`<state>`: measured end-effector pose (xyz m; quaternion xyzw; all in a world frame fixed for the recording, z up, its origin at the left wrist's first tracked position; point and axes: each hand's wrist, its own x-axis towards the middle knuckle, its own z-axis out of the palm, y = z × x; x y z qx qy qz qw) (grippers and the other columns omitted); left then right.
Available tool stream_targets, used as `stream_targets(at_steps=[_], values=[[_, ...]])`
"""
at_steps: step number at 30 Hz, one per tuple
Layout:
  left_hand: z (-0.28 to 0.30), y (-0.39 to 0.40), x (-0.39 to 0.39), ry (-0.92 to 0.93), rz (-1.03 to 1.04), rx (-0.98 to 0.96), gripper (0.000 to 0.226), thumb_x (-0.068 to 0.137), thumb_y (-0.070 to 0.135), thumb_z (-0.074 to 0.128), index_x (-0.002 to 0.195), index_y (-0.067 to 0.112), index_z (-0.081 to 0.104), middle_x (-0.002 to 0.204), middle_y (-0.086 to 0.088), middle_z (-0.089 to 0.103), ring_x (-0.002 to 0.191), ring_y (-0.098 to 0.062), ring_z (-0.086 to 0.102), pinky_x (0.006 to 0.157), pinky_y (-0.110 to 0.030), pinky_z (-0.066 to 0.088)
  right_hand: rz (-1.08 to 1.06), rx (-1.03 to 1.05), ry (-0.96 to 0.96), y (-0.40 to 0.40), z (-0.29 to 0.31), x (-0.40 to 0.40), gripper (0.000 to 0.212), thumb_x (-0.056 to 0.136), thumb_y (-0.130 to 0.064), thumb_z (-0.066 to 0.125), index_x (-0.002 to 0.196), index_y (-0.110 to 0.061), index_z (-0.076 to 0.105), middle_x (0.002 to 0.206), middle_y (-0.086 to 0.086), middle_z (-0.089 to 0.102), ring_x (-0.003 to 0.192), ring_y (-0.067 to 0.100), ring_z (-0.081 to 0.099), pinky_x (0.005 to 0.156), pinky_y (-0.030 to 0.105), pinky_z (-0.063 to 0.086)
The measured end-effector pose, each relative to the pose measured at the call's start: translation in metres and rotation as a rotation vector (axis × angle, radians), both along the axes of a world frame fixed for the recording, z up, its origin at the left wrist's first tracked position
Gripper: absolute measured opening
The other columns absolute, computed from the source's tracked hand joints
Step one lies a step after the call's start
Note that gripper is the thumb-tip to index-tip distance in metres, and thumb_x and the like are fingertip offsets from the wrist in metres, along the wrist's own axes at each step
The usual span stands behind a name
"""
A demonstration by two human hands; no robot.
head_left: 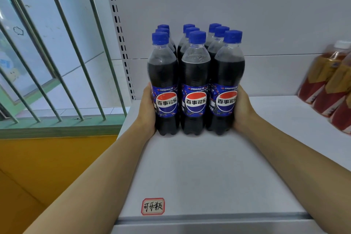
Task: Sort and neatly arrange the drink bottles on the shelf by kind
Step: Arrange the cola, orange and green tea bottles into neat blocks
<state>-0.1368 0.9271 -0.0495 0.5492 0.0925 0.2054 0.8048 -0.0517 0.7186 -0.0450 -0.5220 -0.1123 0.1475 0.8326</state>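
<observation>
Several cola bottles [195, 85] with blue caps and blue labels stand upright in three tight rows on the white shelf [199, 167]. My left hand [147, 108] presses flat against the outer side of the left front bottle. My right hand [242, 108] presses against the outer side of the right front bottle. The block of bottles sits squeezed between both palms. My fingers reach back behind the front bottles and are mostly hidden.
Amber tea bottles [330, 85] with red and gold labels stand at the right edge of the shelf. A handwritten label sticker [152, 206] sits near the shelf's front edge. A perforated shelf upright [117, 30] and green window bars [62, 53] are to the left.
</observation>
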Motion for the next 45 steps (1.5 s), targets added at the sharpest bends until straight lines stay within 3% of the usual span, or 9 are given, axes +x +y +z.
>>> stream_targets(at_steps=[12,17,21,25,28,31,34,39,45], values=[[0.004,-0.004,-0.003,0.018,0.009,0.0,0.063,0.104,0.053,0.036,0.064,0.032,0.081,0.079,0.003,0.079,0.067,-0.009,0.075,0.057,-0.024,0.058,0.011,0.014,0.016,0.002,0.002,-0.005,0.067,0.104,-0.058,0.033,0.075,-0.025,0.084,0.087,0.001,0.079,0.075,0.016,0.076,0.061,0.028,0.059],[0.015,-0.003,-0.014,0.106,0.013,0.068,0.061,0.105,0.061,0.03,0.104,0.029,0.082,0.113,-0.003,0.078,0.098,-0.015,0.076,0.086,-0.034,0.06,-0.025,-0.064,-0.048,-0.01,0.015,-0.012,0.069,0.104,-0.065,0.017,0.132,-0.023,0.064,0.124,0.004,0.073,0.114,0.021,0.069,0.097,0.04,0.056],[0.024,0.008,-0.042,0.121,-0.057,0.339,0.071,0.103,0.067,0.012,0.151,0.029,0.049,0.151,0.006,0.054,0.142,-0.013,0.047,0.122,-0.049,0.028,-0.034,-0.18,-0.167,-0.028,0.027,-0.017,0.069,0.102,-0.067,0.014,0.153,-0.029,0.043,0.15,-0.007,0.054,0.138,0.016,0.05,0.119,0.048,0.034],[0.017,0.0,-0.095,0.078,0.131,0.764,0.029,0.107,0.043,0.041,0.127,0.035,0.059,0.126,0.02,0.064,0.115,0.012,0.056,0.096,-0.028,0.047,-0.13,-0.577,-0.313,-0.057,0.014,-0.042,0.049,0.106,-0.049,0.04,0.151,-0.029,0.043,0.15,-0.011,0.05,0.138,0.011,0.046,0.113,0.041,0.037],[0.013,-0.015,-0.128,0.146,0.239,1.184,0.018,0.093,0.038,0.049,0.098,0.034,0.066,0.097,0.021,0.065,0.089,0.004,0.062,0.07,-0.02,0.048,-0.204,-1.08,-0.664,-0.084,-0.001,-0.052,0.05,0.099,-0.026,0.062,0.147,-0.022,0.048,0.15,-0.004,0.05,0.137,0.014,0.045,0.107,0.023,0.031],[0.012,-0.035,-0.138,0.262,0.091,1.425,0.02,0.093,0.041,0.051,0.101,0.034,0.068,0.1,0.017,0.066,0.081,-0.004,0.062,0.075,-0.024,0.051,-0.171,-1.331,-0.824,-0.106,-0.004,-0.054,0.054,0.098,-0.028,0.063,0.148,-0.019,0.046,0.156,0.0,0.042,0.143,0.017,0.037,0.109,0.018,0.023],[0.011,-0.06,-0.13,0.221,-0.209,1.647,0.035,0.099,0.045,0.053,0.131,0.034,0.06,0.129,0.019,0.057,0.118,-0.002,0.052,0.102,-0.022,0.041,-0.144,-1.55,-1.034,-0.128,0.002,-0.053,0.058,0.099,-0.033,0.059,0.153,-0.02,0.04,0.162,0.001,0.034,0.154,0.019,0.02,0.122,0.035,0.022],[0.015,-0.128,-0.092,0.13,-0.472,1.524,0.05,0.1,0.044,0.052,0.149,0.03,0.048,0.148,0.016,0.05,0.132,-0.001,0.045,0.107,-0.016,0.032,-0.177,-1.714,-1.271,-0.16,0.031,-0.047,0.059,0.1,-0.036,0.053,0.154,-0.019,0.037,0.165,0.003,0.029,0.157,0.023,0.009,0.124,0.049,0.019],[0.033,-0.215,-0.014,0.26,-0.469,0.907,0.042,0.105,0.034,0.049,0.146,0.027,0.053,0.148,0.007,0.054,0.134,-0.013,0.051,0.118,-0.04,0.038,-0.26,-1.76,-1.424,-0.216,0.089,-0.027,0.055,0.1,-0.034,0.052,0.15,-0.015,0.044,0.161,0.004,0.037,0.156,0.026,0.014,0.122,0.049,0.02]])
